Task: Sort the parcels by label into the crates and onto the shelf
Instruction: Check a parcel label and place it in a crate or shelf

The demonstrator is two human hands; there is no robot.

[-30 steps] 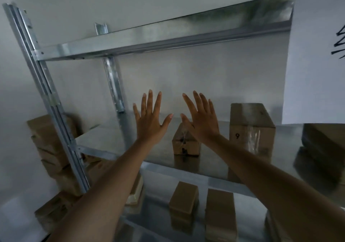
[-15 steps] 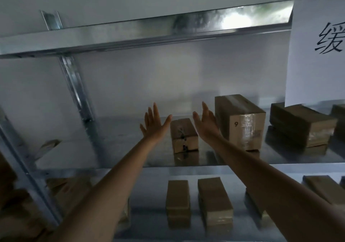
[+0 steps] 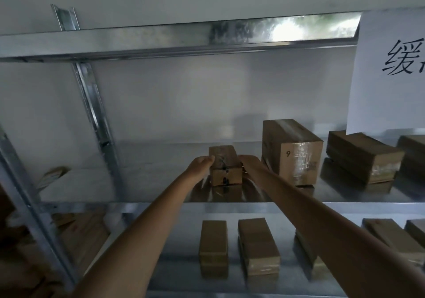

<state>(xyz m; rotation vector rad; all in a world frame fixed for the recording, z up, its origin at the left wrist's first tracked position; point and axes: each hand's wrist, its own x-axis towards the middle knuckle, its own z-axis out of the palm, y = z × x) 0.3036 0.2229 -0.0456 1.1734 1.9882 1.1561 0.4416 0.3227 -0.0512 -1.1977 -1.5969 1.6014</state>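
A small brown cardboard parcel [image 3: 224,167] with black marks on its front stands on the metal shelf [image 3: 147,182]. My left hand [image 3: 200,165] grips its left side with fingers curled over the top edge. My right hand [image 3: 249,163] holds its right side. Both arms reach up from below. Right of it stands a taller parcel [image 3: 291,151] marked 9.
Flat parcels [image 3: 364,157] lie further right on the same shelf under a white paper sign [image 3: 391,72]. Several small parcels [image 3: 213,247] sit on the shelf below. A metal upright [image 3: 95,111] stands at left, with stacked cardboard [image 3: 78,235] beyond it.
Both hands were raised open on either side of the small parcel; they have come down and closed on its two sides. The view has shifted right.
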